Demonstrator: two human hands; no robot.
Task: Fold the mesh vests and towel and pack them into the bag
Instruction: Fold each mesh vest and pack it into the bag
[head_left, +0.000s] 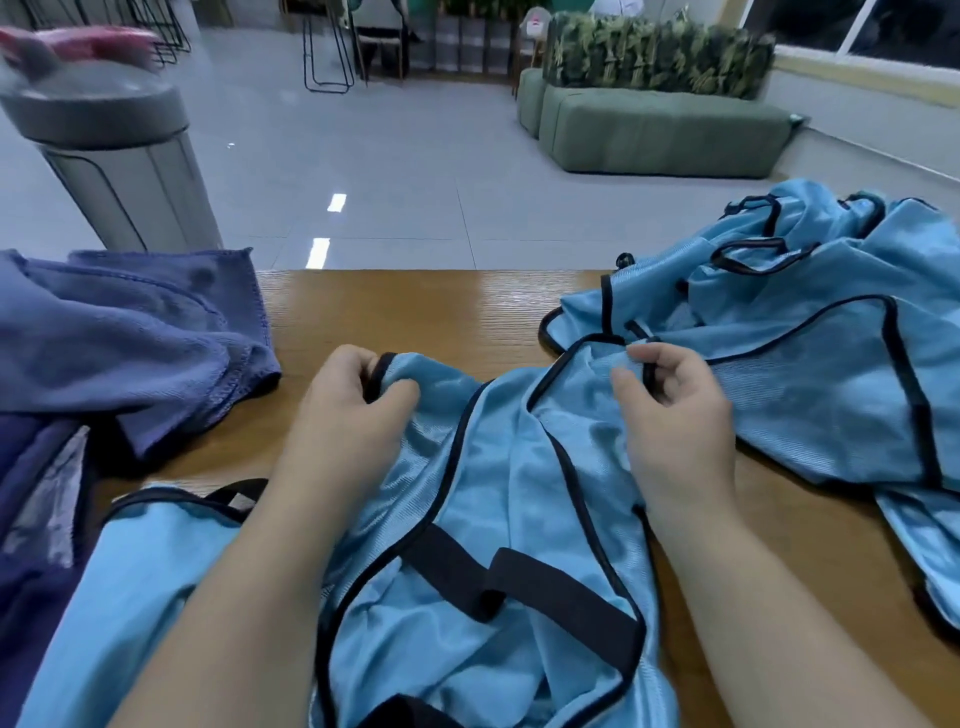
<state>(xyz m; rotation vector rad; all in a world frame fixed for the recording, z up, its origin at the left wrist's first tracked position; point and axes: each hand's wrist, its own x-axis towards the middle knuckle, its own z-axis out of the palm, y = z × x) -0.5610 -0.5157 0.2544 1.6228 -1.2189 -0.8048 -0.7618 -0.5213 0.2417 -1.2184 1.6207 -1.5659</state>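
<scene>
A light blue mesh vest (498, 499) with black trim lies crumpled on the wooden table (415, 306) in front of me. My left hand (353, 410) pinches its left shoulder strap at the black edge. My right hand (670, 410) pinches the right shoulder strap. More light blue vests (821, 364) lie in a loose heap at the right. A blue towel (130, 338) lies bunched at the left. A dark blue fabric item (36, 519), possibly the bag, sits at the near left edge, partly cut off.
A grey bottle with a pink lid (104, 124) stands at the table's far left. Beyond the table's far edge are a tiled floor, a green sofa (660, 130) and chair frames.
</scene>
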